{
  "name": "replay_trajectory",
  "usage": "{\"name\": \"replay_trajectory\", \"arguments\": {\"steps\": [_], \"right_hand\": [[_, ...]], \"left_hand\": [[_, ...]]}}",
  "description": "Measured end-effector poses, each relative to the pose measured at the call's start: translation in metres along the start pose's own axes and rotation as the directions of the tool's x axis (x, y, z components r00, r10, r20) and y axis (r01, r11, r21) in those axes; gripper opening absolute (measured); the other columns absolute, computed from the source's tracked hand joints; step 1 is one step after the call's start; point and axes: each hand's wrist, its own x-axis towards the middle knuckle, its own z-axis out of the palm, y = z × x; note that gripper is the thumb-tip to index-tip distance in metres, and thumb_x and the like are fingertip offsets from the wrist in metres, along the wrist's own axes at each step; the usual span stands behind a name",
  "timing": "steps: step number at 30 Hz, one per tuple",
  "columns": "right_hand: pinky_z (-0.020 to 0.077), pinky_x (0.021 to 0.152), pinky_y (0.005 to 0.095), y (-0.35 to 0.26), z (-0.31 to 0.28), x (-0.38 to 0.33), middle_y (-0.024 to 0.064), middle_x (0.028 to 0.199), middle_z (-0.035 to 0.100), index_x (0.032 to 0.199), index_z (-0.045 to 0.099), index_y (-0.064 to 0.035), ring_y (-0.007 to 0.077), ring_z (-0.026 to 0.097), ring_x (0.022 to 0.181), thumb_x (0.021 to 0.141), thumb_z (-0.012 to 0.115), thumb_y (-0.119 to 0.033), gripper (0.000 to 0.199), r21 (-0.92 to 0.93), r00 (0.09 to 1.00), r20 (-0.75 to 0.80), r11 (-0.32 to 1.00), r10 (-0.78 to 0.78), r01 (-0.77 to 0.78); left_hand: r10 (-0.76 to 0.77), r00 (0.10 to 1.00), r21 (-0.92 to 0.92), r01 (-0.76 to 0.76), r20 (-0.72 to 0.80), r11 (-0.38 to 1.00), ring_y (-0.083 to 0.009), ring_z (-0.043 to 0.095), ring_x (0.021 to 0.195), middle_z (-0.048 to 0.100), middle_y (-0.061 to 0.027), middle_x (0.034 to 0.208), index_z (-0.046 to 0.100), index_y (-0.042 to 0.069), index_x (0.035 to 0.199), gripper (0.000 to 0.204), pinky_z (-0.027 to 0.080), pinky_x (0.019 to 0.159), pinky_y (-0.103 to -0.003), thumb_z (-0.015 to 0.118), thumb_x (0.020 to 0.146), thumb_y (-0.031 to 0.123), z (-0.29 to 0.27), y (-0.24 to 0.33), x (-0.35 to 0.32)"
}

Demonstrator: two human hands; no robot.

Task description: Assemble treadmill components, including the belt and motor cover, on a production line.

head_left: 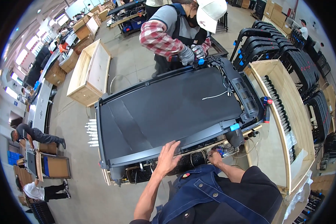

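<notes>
At nine o'clock a bundle of white tubes point(91, 132) pokes out past the end of the black treadmill deck point(168, 108), which fills the centre and lies flat on a wooden frame point(212, 147). The left hand point(168, 156), at six o'clock, rests released with fingers spread on the deck's near side rail. Just right of it the right hand point(215, 156) reaches under the rail among wires point(246, 149); whether its fingers grasp anything cannot be told, and at twelve o'clock a co-worker's gloved hands point(192, 53) touch the far edge.
</notes>
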Motion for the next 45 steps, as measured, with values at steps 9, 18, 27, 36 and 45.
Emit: {"name": "replay_trajectory", "arguments": {"steps": [9, 18, 27, 36, 45], "right_hand": [[0.058, 0.077, 0.0352, -0.033, 0.017, 0.068, 0.0138, 0.093, 0.076, 0.106, 0.075, -0.0114, 0.0222, 0.074, 0.078, 0.086, 0.068, -0.021, 0.023, 0.515, 0.957, 0.285, 0.851, -0.055, -0.105], [0.0569, 0.065, 0.0337, -0.03, 0.024, 0.088, 0.0102, 0.08, 0.073, 0.099, 0.069, -0.003, 0.019, 0.072, 0.068, 0.087, 0.065, -0.017, 0.019, 0.508, 0.929, 0.361, 0.852, -0.079, -0.125], [0.0566, 0.059, 0.0328, -0.041, 0.026, 0.097, 0.0104, 0.093, 0.071, 0.111, 0.066, -0.0061, 0.0194, 0.07, 0.073, 0.09, 0.066, -0.015, 0.023, 0.516, 0.825, 0.564, 0.791, -0.023, -0.33], [0.0487, 0.102, 0.0406, -0.148, -0.014, 0.078, 0.0095, 0.12, 0.065, 0.13, 0.058, -0.0074, 0.0247, 0.06, 0.113, 0.101, 0.057, -0.027, 0.035, 0.782, 0.743, 0.337, -0.267, -0.579, -0.563], [0.0447, 0.107, 0.0423, -0.208, -0.085, 0.017, 0.0119, 0.131, 0.06, 0.13, 0.056, -0.0031, 0.0279, 0.055, 0.121, 0.106, 0.043, -0.025, 0.035, 0.584, 0.532, 0.091, -0.388, -0.842, -0.713]], "left_hand": [[0.12, 0.965, 0.241, -0.177, 0.233, 0.954, -0.036, 0.056, 0.112, 0.06, -0.0169, 0.117, 0.066, 0.003, 0.114, 0.038, 0.052, 0.092, -0.042, 0.066, 0.076, -0.003, 0.005, -0.002, 0.01], [-0.173, 0.969, 0.211, 0.135, 0.175, 0.968, -0.0369, 0.057, 0.105, 0.056, -0.0171, 0.116, 0.06, 0.006, 0.126, 0.043, 0.052, 0.087, -0.044, 0.074, 0.087, 0.018, 0.006, 0.019, 0.028], [-0.091, 0.971, 0.134, 0.062, 0.219, 0.989, -0.0348, 0.057, 0.108, 0.059, -0.0152, 0.123, 0.057, 0.003, 0.13, 0.053, 0.053, 0.09, -0.043, 0.062, 0.079, -0.008, 0.009, -0.007, 0.02], [-0.124, 0.992, 0.407, 0.122, -0.022, 0.905, -0.0323, 0.054, 0.109, 0.056, -0.0125, 0.117, 0.058, 0.005, 0.118, 0.057, 0.044, 0.092, -0.044, 0.083, 0.073, 0.029, 0.036, -0.028, -0.009], [0.108, 0.99, 0.602, -0.032, -0.09, 0.798, -0.027, 0.057, 0.088, 0.059, -0.0076, 0.101, 0.063, 0.006, 0.092, 0.046, 0.05, 0.072, -0.036, 0.087, 0.06, 0.027, -0.053, 0.022, -0.002]]}}
